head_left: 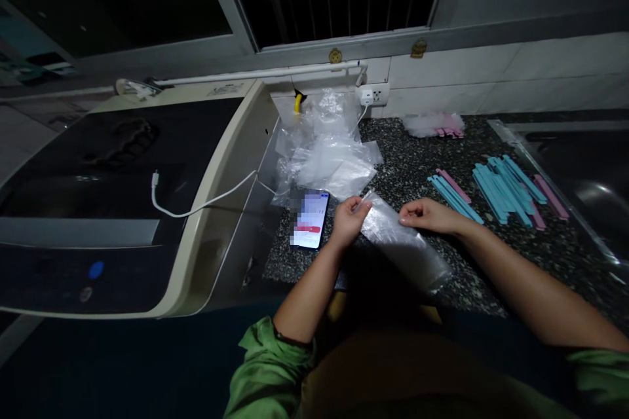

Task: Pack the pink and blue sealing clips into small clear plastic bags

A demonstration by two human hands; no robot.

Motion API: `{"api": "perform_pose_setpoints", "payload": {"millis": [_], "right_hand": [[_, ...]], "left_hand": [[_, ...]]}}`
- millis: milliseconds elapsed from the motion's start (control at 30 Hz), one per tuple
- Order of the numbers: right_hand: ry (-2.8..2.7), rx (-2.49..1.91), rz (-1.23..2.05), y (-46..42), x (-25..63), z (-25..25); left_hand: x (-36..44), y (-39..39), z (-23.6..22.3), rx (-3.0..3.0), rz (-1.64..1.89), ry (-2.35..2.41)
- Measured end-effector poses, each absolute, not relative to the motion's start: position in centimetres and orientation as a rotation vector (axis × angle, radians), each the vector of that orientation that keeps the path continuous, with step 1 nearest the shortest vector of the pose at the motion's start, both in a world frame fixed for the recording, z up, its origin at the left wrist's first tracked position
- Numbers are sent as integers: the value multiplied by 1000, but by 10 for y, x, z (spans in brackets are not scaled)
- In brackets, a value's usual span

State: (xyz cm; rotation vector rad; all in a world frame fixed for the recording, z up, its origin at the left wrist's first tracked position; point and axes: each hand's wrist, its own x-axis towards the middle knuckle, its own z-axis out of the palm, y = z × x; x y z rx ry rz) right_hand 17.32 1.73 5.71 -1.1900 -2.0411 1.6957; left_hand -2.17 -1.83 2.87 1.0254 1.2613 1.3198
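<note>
Between my hands a clear plastic bag (405, 245) lies slantwise over the counter's front part. My left hand (350, 219) pinches its upper left corner. At the bag's upper right edge is my right hand (426, 216), thumb and fingers pressed together on the plastic. A pile of clear plastic bags (329, 157) sits behind my left hand. Beside that hand lies a lit phone (310, 219). To the right of my right hand are blue and pink plastic strips (508, 190) in loose groups, with a smaller bunch (455, 195) closer to my hand.
A washing machine (216, 163) stands on the left, with a white charging cable (196, 209) across its lid. At the back are a bagged pink bunch (435, 124) and a wall socket (377, 95). A metal sink (590, 183) borders the speckled counter (407, 170) on the right.
</note>
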Motion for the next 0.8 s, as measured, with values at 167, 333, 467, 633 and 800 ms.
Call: {"api": "perform_pose_setpoints", "payload": {"millis": [167,333,467,633,800], "right_hand": [[-2049,-1169,1624,24,157,50],[-2106,-1118,1631,22,162,44],[-2131,-1069,1676,22,164,46],[-1957,-1091,1611,24,151,50],[-1861,-1127,1449,23,144,52]], "left_hand": [[-22,-16,26,1017,1325,1284],[-24,-14,25,1052,1340,1326],[-22,-14,26,1030,1312,1323],[-18,-17,29,1054,1279,1228],[-18,-18,29,1028,1256,1176]]}}
